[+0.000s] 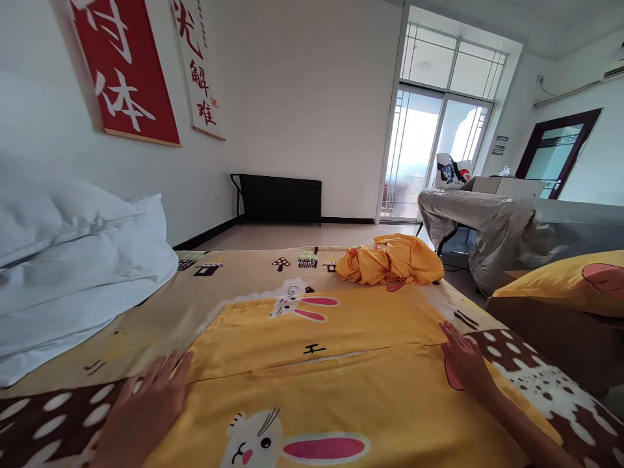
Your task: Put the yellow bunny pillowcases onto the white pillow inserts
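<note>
A yellow pillowcase (pixel 370 390) with white rabbit prints lies spread flat on the bed, a crosswise opening slit showing across its middle. My left hand (pixel 149 406) rests flat at the pillowcase's left edge, fingers stretched out. On the opposite side, my right hand (pixel 463 361) presses flat on the right edge, with its fingers extended. Neither hand grips anything. Beyond the pillowcase lies a bunched orange-yellow cloth (pixel 392 260). Beneath everything is a beige and brown patterned bed cover (pixel 160 312).
White pillows (pixel 92 260) are stacked at the left. To the right, a yellow printed pillow (pixel 570 283) sits on a brown surface, near plastic-covered furniture (pixel 502 221). A black folded frame (pixel 280 198) leans against the far wall, left of glass doors (pixel 414 143).
</note>
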Tool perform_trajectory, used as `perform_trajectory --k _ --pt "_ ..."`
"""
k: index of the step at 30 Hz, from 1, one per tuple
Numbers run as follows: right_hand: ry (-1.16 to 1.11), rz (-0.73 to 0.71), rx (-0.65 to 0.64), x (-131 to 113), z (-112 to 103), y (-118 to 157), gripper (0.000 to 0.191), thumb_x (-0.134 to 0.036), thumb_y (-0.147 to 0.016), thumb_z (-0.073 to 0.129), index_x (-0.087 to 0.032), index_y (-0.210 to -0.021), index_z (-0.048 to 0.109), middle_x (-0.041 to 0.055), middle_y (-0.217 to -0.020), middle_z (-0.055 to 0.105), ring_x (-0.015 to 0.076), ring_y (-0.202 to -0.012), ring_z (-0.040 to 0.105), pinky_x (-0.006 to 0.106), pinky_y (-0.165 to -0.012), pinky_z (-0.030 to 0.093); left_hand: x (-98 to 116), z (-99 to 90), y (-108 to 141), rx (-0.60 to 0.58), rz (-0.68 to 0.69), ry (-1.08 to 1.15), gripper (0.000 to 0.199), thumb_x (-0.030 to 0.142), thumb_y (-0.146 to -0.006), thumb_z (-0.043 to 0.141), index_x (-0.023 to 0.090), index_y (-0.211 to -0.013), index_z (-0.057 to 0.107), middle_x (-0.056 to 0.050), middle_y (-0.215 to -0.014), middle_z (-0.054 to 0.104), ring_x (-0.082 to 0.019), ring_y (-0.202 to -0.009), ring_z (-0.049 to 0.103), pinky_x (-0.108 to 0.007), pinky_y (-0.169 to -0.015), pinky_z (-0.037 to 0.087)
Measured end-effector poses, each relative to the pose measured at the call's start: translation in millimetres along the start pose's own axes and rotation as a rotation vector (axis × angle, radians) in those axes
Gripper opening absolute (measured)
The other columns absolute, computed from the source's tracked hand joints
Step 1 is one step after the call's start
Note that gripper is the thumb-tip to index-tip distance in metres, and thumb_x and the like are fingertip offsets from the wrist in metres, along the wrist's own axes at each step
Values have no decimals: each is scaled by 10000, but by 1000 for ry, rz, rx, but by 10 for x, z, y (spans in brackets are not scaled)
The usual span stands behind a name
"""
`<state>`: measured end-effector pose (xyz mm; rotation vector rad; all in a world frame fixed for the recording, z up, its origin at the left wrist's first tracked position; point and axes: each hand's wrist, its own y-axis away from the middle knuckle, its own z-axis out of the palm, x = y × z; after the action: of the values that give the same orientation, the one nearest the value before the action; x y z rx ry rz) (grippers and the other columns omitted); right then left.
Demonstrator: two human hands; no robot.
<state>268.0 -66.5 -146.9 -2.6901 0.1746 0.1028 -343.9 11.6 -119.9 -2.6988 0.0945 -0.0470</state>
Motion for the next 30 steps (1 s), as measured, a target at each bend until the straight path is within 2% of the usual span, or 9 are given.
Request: perform_trajectory --k 2,5,8,10,13,16,20,25,30 --pt "-125 -127 -60 -357 -169 45 533 -408 -943 224 -181 -1398 384 92 -1453 367 205 -1355 317 381 -1065 310 299 -130 -56 7 82 -115 507 218 -770 310 115 -1190 575 -164 -1378 462 -317 -1301 378 -507 -1069 262" --pt "-258 -512 -228 -1067 -473 45 474 -422 -941 325 -259 -1379 401 76 -1424 425 199 -1332 360 384 -1074 284 934 -335 -224 -134 243 -16 485 190 -775 329 110 -1175 591 -161 -1370 473 -275 -1295 406 -458 -1061 302" --pt "-346 -811 -360 -1770 -630 -34 324 -355 -923 400 -254 -1169 587 60 -1100 675 175 -1074 592 303 -930 394 1627 -435 -447 -253 375 162 439 160 -806 302 131 -1107 621 -141 -1320 531 -248 -1257 455 -416 -1032 337" --pt "-334 -844 -358 -2110 -575 -93 282 -325 -910 414 -224 -1068 624 53 -897 709 177 -896 640 290 -845 418 2005 -388 -588 -284 405 213 403 182 -822 322 183 -1089 624 -98 -1220 614 -219 -1128 562 -374 -973 395" --pt "-296 -700 -299 -2337 -319 -137 342 -268 -874 431 -181 -1182 552 72 -866 700 199 -826 635 291 -770 428 2349 -152 -716 -322 388 260 392 271 -847 363 190 -1156 590 -105 -1212 618 -235 -1115 571 -392 -961 409" --pt "-347 -546 -303 -2303 -38 -120 386 -202 -849 416 -185 -1223 512 67 -920 695 194 -853 632 267 -753 433 2443 153 -716 -362 380 301 472 355 -884 335 159 -1274 513 -130 -1381 471 -243 -1284 425 -415 -1042 344" --pt "-341 -516 -371 -2175 209 -83 399 -202 -799 468 -215 -1191 545 52 -918 696 207 -833 645 270 -734 451 2389 412 -659 -414 408 349 493 360 -878 364 195 -1332 466 -91 -1458 364 -211 -1354 321 -411 -1104 257" --pt "-213 -484 -457 -2156 368 -70 542 -227 -747 519 -162 -1284 486 97 -925 709 256 -762 674 300 -638 483 2326 459 -686 -478 455 386 602 526 -869 351 238 -1397 371 -88 -1503 257 -237 -1392 234 -464 -1117 207" --pt "-142 -456 -507 -2169 326 -70 510 -240 -781 486 -159 -1284 486 97 -886 713 261 -737 679 304 -599 465 2302 434 -752 -569 499 395 850 718 -715 475 247 -1411 345 -125 -1512 200 -294 -1396 202 -502 -1113 184"
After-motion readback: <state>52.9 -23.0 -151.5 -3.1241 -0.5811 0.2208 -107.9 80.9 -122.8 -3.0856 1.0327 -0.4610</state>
